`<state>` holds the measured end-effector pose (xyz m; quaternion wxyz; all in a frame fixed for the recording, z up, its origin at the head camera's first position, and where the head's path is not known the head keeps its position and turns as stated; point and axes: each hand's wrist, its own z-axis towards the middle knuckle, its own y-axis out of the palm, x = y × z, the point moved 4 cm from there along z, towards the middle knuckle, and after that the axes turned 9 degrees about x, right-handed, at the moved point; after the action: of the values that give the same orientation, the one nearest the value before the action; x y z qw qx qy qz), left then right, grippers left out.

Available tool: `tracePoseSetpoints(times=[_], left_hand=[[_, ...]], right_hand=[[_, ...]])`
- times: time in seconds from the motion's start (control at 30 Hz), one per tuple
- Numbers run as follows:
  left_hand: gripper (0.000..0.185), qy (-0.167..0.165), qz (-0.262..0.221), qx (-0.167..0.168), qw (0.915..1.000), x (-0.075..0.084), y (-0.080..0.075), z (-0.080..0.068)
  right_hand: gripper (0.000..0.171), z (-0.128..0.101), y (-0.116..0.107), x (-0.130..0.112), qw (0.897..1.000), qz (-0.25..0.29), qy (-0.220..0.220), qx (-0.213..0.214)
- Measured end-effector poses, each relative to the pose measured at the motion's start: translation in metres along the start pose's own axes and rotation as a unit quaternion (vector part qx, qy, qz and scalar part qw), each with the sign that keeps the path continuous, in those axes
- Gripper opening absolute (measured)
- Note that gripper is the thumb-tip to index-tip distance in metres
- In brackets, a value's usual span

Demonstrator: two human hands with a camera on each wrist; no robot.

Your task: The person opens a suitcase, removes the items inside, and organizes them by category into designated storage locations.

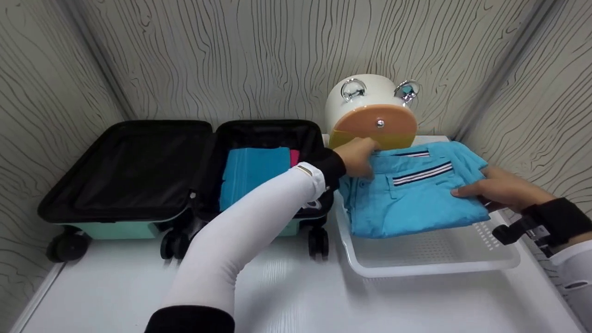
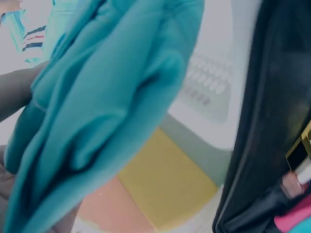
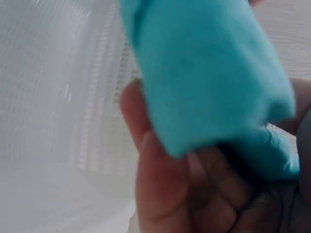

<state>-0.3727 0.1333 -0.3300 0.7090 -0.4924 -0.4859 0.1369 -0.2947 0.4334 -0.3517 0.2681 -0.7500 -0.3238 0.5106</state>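
pale wood-grain panels (image 1: 259, 51) stand across the top of the frame and down both sides, behind a white worktop (image 1: 286, 296). right of centre, the left grip (image 1: 360, 158) is clamped on the upper left corner of a folded light-blue garment (image 1: 416, 199) with striped trim, while the right grip (image 1: 506, 187) pinches its right edge, thumb on top and fingers beneath. the garment is held over the far part of a white basket (image 1: 434, 269); whether its underside touches the rim is hidden. since only the two ends are held, the layers could slip and unfold if either hold loosened, and the lower fold looks likeliest to sag. a low swing leftward might snag on the basket's left rim or on the near-by wall of the spread suitcase (image 1: 138, 171), and a push toward the top of the frame could knock the orange-fronted canister (image 1: 365, 115) just above the left grip. the left sleeve (image 1: 249, 231) crosses the suitcase's near edge, where jutting wheels (image 1: 318, 241) could catch it. for moving, the best room seems to lie toward the bottom of the frame, over the basket's near part.
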Motion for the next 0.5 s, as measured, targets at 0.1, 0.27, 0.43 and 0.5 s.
tracePoseSetpoints(times=[0.1, 0.27, 0.43, 0.5], left_hand=[[0.062, -0.013, 0.003, -0.015, 0.9998, 0.003, 0.012, -0.001], [0.071, -0.052, 0.063, -0.081, 0.9933, 0.004, 0.039, -0.003], [0.086, -0.028, 0.152, -0.121, 0.9806, 0.005, 0.063, -0.005], [0.076, 0.004, 0.195, -0.127, 0.9725, 0.003, 0.070, -0.006]], right_hand=[[0.058, -0.001, 0.002, 0.008, 1.000, -0.011, 0.007, -0.007], [0.058, 0.001, 0.017, 0.021, 0.999, -0.046, 0.008, -0.021], [0.044, 0.005, 0.035, 0.028, 0.995, -0.086, -0.003, -0.046], [0.040, 0.008, 0.042, 0.028, 0.994, -0.094, -0.006, -0.063]])
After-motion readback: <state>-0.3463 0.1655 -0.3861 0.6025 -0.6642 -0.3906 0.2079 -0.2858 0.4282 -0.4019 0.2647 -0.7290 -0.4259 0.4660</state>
